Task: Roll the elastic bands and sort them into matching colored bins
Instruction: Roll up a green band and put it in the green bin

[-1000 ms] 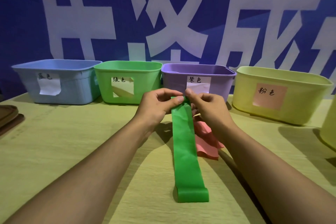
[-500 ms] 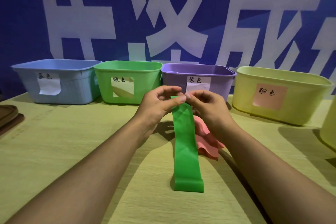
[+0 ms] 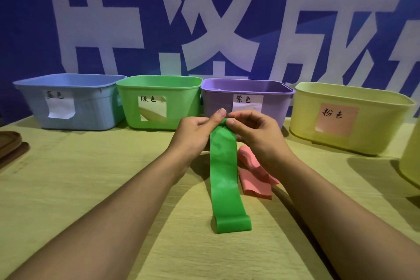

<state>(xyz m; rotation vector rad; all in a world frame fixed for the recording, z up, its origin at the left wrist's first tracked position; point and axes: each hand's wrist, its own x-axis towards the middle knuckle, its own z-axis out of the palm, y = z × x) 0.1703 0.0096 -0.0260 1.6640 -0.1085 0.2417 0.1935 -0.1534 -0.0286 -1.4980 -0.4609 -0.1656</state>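
Both hands, left hand (image 3: pixel 193 134) and right hand (image 3: pixel 256 134), pinch the green band's (image 3: pixel 223 177) top end, roll barely begun; its tail lies on the table (image 3: pixel 91 188). Pink band (image 3: pixel 254 177) unrolled, green bin (image 3: pixel 159 102) waits.

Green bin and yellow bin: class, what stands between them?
In the head view, the purple bin stands between the green bin and the yellow bin.

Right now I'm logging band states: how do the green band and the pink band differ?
The green band is pinched at its top by both hands, left hand and right hand; the pink band lies untouched. Green hangs stretched long; pink is crumpled. Both touch the table.
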